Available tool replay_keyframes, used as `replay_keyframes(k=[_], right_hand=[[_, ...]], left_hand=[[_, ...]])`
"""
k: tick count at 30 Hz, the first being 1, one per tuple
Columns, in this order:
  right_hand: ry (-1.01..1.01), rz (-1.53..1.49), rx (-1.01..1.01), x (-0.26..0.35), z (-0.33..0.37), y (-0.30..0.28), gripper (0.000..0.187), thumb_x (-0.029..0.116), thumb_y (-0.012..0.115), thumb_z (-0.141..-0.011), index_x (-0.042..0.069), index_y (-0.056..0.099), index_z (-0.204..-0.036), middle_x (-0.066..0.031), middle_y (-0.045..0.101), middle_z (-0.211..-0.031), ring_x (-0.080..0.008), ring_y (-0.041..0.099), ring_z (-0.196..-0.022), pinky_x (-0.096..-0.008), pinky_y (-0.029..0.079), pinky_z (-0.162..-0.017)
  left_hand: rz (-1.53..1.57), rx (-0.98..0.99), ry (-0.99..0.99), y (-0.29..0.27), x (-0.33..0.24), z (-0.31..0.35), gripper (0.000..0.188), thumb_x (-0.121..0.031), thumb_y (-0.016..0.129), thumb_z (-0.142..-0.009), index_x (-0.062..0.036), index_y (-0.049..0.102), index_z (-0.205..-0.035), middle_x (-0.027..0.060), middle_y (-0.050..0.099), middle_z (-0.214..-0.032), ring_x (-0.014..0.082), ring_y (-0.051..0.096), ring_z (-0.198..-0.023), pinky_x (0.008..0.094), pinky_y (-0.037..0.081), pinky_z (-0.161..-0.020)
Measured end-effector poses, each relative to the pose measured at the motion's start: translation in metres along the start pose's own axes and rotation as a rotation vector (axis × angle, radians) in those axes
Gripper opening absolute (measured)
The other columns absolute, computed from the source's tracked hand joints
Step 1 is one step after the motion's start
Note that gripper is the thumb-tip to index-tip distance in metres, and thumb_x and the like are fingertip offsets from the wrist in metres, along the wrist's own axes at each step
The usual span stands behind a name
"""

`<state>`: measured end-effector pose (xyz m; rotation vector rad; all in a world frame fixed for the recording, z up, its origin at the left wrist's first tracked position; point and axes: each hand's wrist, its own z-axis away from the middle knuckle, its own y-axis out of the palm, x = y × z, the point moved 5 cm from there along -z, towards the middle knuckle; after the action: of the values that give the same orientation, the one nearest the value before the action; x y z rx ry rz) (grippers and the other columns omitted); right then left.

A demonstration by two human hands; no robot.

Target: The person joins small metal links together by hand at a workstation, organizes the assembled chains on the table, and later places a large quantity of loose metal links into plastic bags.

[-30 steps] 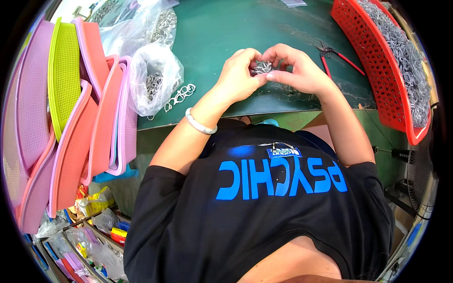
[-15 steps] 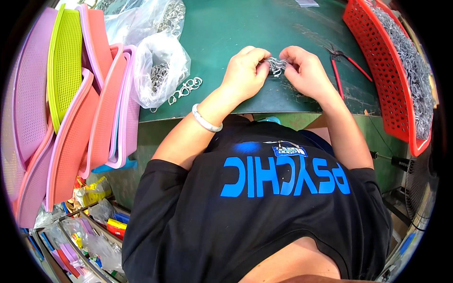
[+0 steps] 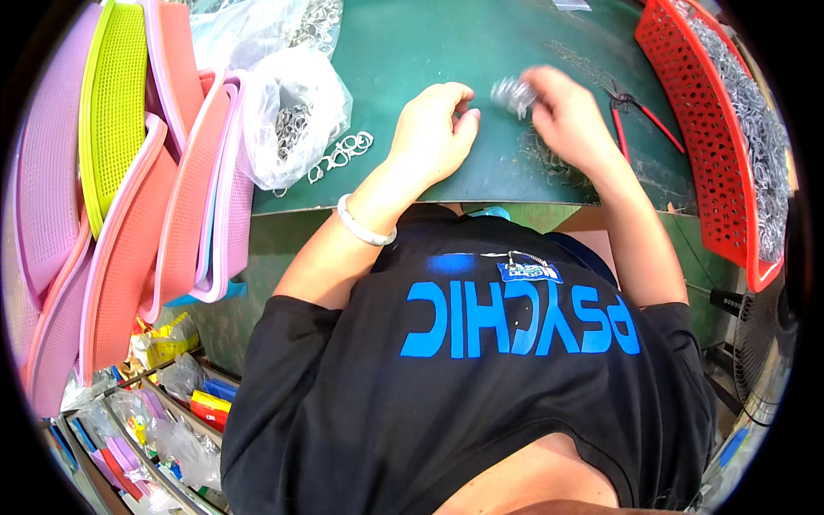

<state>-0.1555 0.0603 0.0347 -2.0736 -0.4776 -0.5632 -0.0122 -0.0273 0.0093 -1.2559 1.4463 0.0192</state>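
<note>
A small bunch of linked silvery metal rings [image 3: 513, 96] hangs from the fingertips of my right hand [image 3: 566, 116], blurred by motion. My right fingers are closed on the bunch, above the green tabletop. To its left, my left hand [image 3: 433, 129] rests over the table near its front edge. Its fingers are loosely curled, with a gap between thumb and forefinger and nothing seen in them. A short row of similar metal rings [image 3: 342, 154] lies on the table left of that hand. Beside the row stands a clear plastic bag [image 3: 322, 94] with more rings inside.
Red-handled pliers [image 3: 622, 133] lie open right of my right hand. A red perforated basket [image 3: 699, 137] full of metal pieces stands at the right edge. Stacked pink, purple and green baskets [image 3: 120, 112] crowd the left. Another ring-filled bag [image 3: 249, 34] sits at the back left.
My hands have come apart. The right hand has lifted the bunch of rings slightly up and away from the left, which has let go of it. The view has shifted a little.
</note>
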Motion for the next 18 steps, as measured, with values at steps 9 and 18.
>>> replay_keyframes(k=[9, 18], right_hand=[[-0.003, -0.027, -0.023, -0.002, 0.003, 0.001, 0.014, -0.002, 0.056, -0.071, 0.000, 0.057, -0.085, -0.0119, 0.058, -0.078, -0.0222, 0.059, -0.071, -0.0279, 0.047, -0.064], [0.380, -0.738, -0.006, -0.019, 0.010, 0.014, 0.014, -0.001, 0.054, -0.076, -0.003, 0.054, -0.089, -0.0045, 0.058, -0.077, -0.0096, 0.056, -0.073, -0.0219, 0.046, -0.068]], left_hand=[[0.079, 0.037, -0.029, 0.001, 0.001, 0.001, 0.025, -0.007, 0.061, -0.073, 0.0009, 0.057, -0.097, 0.0070, 0.059, -0.083, 0.0094, 0.054, -0.063, 0.0217, 0.045, -0.058], [0.349, 0.221, -0.169, 0.017, -0.005, -0.008, 0.026, -0.004, 0.062, -0.074, 0.0019, 0.052, -0.097, 0.0049, 0.056, -0.083, 0.0083, 0.052, -0.068, 0.0207, 0.044, -0.060]])
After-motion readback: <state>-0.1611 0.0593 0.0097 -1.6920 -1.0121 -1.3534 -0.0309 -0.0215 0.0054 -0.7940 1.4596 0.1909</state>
